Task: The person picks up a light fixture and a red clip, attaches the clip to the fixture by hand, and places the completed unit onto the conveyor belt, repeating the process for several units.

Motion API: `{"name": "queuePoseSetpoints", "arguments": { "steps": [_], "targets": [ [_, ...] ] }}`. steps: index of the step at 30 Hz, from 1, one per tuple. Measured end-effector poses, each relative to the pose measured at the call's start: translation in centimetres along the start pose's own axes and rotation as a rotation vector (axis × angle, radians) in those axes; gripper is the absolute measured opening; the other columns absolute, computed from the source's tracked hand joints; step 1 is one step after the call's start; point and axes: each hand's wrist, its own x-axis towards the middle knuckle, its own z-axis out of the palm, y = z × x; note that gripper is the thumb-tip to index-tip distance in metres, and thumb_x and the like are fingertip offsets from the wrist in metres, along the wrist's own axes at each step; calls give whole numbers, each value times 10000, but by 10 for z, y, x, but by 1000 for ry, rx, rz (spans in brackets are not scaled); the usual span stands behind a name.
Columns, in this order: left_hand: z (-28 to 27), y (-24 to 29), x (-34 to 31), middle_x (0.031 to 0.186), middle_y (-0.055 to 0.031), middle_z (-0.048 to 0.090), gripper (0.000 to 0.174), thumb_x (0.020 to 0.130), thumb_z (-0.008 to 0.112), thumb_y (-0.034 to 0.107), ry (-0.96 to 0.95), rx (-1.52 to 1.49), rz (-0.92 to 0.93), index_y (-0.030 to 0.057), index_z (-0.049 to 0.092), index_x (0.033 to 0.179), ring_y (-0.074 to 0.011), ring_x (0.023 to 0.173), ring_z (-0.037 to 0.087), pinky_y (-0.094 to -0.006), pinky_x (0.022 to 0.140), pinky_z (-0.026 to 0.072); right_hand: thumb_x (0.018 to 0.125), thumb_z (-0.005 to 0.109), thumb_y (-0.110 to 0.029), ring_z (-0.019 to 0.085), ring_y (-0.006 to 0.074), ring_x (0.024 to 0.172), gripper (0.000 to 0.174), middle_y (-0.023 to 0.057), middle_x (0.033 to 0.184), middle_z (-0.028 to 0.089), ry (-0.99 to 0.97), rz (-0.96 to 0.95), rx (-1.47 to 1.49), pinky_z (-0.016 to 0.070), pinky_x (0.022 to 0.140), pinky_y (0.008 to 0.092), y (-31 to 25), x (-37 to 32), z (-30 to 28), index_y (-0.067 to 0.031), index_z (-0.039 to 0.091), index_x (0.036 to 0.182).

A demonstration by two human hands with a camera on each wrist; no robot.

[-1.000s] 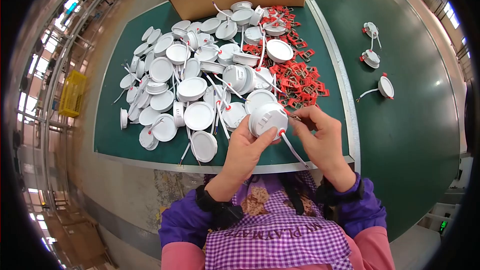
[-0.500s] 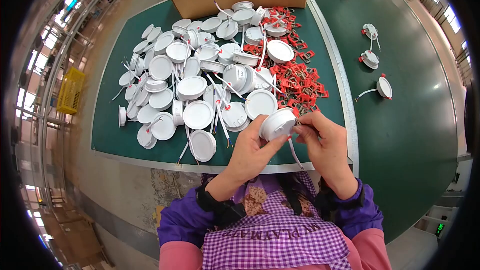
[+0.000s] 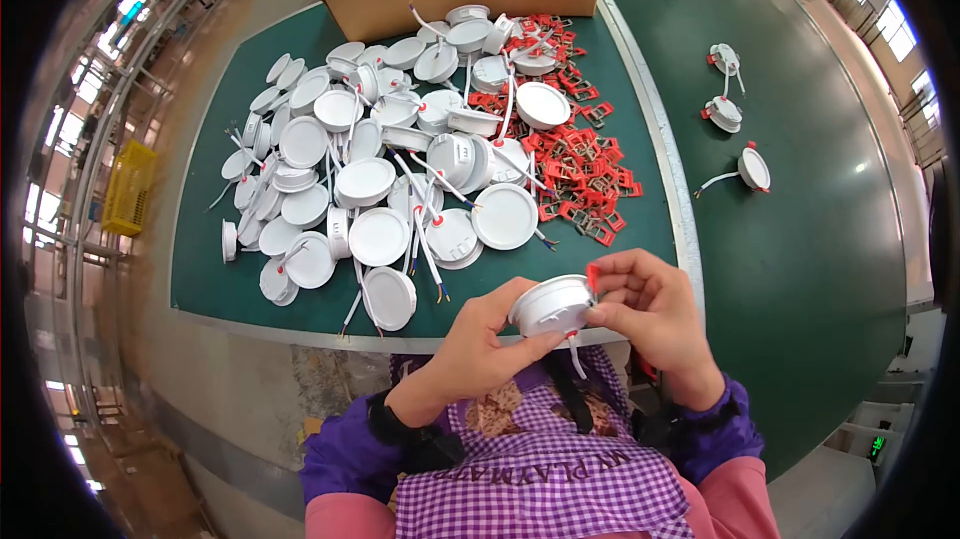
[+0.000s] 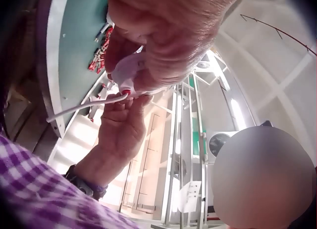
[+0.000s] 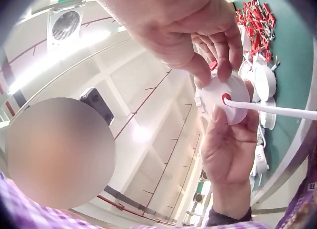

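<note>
- Left: pile of white, round plastic lamp housings (image 3: 365, 182) on the green-topped bench (image 3: 235, 301).
- Left hand (image 3: 480, 341): grip closed around one white, drum-shaped plastic lamp housing (image 3: 550, 311), held tilted in the air at the bench's near edge; its thin white cable (image 3: 577, 357) hangs below. A loose hold here could let the housing twist.
- Beyond: heap of red clips with metal frames (image 3: 580, 174).
- Right hand (image 3: 655, 314): grip pinching a small red clip (image 3: 592, 277) at the housing's rim. Seating cannot be told; fingers cover it. Judgement: an off-angle push could make the clip slip or spring away.
</note>
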Motion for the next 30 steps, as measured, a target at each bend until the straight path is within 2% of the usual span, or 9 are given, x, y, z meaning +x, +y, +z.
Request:
{"name": "queuePoseSetpoints", "arguments": {
  "steps": [3,7,12,14,16,19,26,28,30],
  "targets": [
    [2,-10,1,917,-72,608,324,787,671,111,68,-144,-38,5,552,1070,-117,831,571,-261,739,452,761,698,-7,614,90,760,375,87,905,633,-38,33,-29,499,663,215,9,3,-2,54,522,1086],
    [-4,0,10,963,-38,593,407,729,724,110,-9,48,-119,19,537,1080,-85,864,557,-238,753,452,763,704,-30,601,80,726,368,83,875,640,-28,54,-98,496,648,213,17,5,4,57,544,1084],
    [-13,-6,13,966,-32,593,393,737,719,91,-5,83,-212,20,533,1076,-83,855,563,-236,729,465,773,698,-104,582,61,687,283,69,820,656,3,-112,-504,475,606,230,16,24,-5,25,621,1014],
    [-14,-13,11,972,-36,593,355,764,697,54,145,-49,-185,25,525,1073,-86,864,569,-238,748,473,775,685,-138,599,119,637,221,72,790,646,30,-191,-443,469,572,271,26,35,-8,-6,641,948],
    [-14,-15,10,984,-45,593,339,794,664,20,154,-89,-177,32,504,1092,-98,884,577,-245,775,482,765,674,-136,599,237,656,186,96,791,606,332,-364,-992,474,595,336,29,65,-13,-18,624,901],
    [-16,-16,7,974,-54,597,336,831,644,72,277,-199,-76,7,494,1124,-94,880,563,-232,785,457,751,665,-120,570,320,727,161,117,818,559,331,-351,-1117,462,636,389,43,79,-11,-28,596,864],
    [-12,4,9,1072,-78,582,413,862,591,48,356,-364,-69,37,423,1239,-123,958,570,-255,801,482,758,665,-91,596,267,699,155,107,803,567,293,-376,-1043,467,611,366,42,82,-14,-17,559,843],
    [-14,2,9,1111,-80,562,428,881,580,98,360,-547,-113,54,392,1263,-137,978,566,-275,800,481,792,651,-81,602,186,596,148,96,732,588,216,-181,-612,457,523,309,35,78,-16,-5,535,843],
    [-14,7,10,1130,-78,547,434,886,575,115,390,-661,-155,68,382,1273,-141,983,565,-288,801,480,829,622,-72,579,114,541,121,73,686,601,226,-193,-437,430,472,245,35,75,-19,-1,525,836]
  ]
}}
